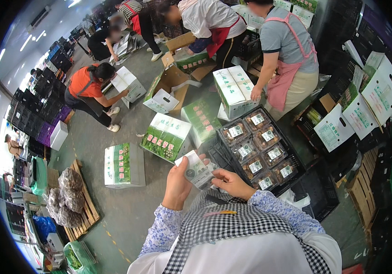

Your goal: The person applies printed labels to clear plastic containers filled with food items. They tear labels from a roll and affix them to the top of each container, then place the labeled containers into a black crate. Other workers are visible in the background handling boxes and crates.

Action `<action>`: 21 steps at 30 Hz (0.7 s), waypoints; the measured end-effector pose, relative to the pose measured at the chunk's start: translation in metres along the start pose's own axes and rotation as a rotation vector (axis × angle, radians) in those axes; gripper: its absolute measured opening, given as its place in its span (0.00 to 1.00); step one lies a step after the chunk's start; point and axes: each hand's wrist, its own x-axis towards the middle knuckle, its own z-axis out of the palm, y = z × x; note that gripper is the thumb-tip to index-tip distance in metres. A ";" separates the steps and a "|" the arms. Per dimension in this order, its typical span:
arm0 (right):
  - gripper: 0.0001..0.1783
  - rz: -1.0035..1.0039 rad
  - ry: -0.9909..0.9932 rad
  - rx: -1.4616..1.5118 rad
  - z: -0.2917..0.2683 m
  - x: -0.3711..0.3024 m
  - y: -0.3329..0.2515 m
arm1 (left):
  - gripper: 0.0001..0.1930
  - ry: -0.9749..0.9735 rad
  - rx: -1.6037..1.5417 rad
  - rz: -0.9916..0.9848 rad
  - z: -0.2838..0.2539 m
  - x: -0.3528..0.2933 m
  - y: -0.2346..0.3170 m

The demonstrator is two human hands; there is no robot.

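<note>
My left hand (pixel 177 182) grips a white sheet of labels (pixel 197 171) with round green marks, its thumb over the front. The fingers of my right hand (pixel 233 183) pinch at the right lower edge of the sheet. Just beyond my hands stands a black plastic crate (pixel 300 168). Inside it, clear plastic boxes (pixel 268 135) of brown food sit in two rows, each with a white and green label on its lid. What lies under the sheet is hidden by it and my fingers.
Green and white cartons (pixel 167 135) stand on the floor ahead. At right, a co-worker in a pink apron (pixel 283 86) touches a closed carton (pixel 234 86); others bend over boxes farther off. A wooden pallet (pixel 87 196) with filled bags is at left. Open cartons (pixel 335 128) stand right.
</note>
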 end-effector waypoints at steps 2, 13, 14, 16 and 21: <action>0.17 -0.048 0.063 0.062 0.000 0.001 -0.001 | 0.23 0.001 0.015 0.001 -0.002 0.001 -0.001; 0.13 -0.019 0.247 0.244 -0.014 -0.006 0.035 | 0.20 0.034 -0.019 -0.025 -0.013 -0.007 -0.017; 0.13 0.006 0.245 0.256 -0.013 -0.004 0.033 | 0.21 0.050 -0.011 -0.029 -0.011 -0.010 -0.015; 0.12 0.026 0.259 0.272 -0.014 -0.012 0.036 | 0.21 0.042 -0.011 -0.040 -0.008 -0.011 -0.018; 0.14 0.086 0.274 0.258 -0.018 -0.012 0.036 | 0.21 0.044 -0.023 -0.057 -0.005 -0.013 -0.024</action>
